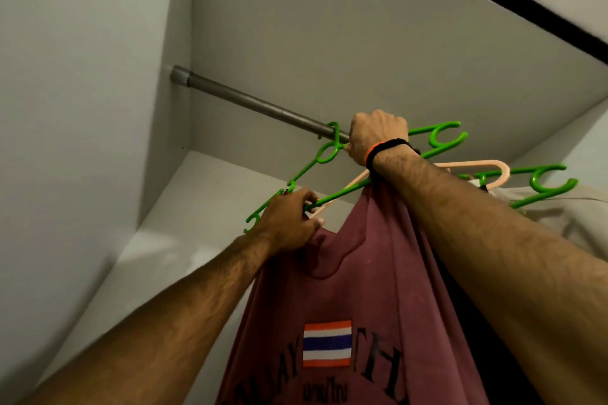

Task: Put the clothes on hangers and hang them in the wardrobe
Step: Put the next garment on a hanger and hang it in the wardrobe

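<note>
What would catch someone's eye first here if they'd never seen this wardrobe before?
Probably the maroon T-shirt with a striped flag print, filling the lower centre. Above it a cluster of bright green hangers and one pink hanger crowds the grey rail. The right hand grips up at the rail, and the left hand pinches a hanger's end by the shirt's shoulder.

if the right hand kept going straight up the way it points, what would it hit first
Most likely the grey rail: the right hand is fisted right at it, among the green hangers. Depth is unclear.
</note>
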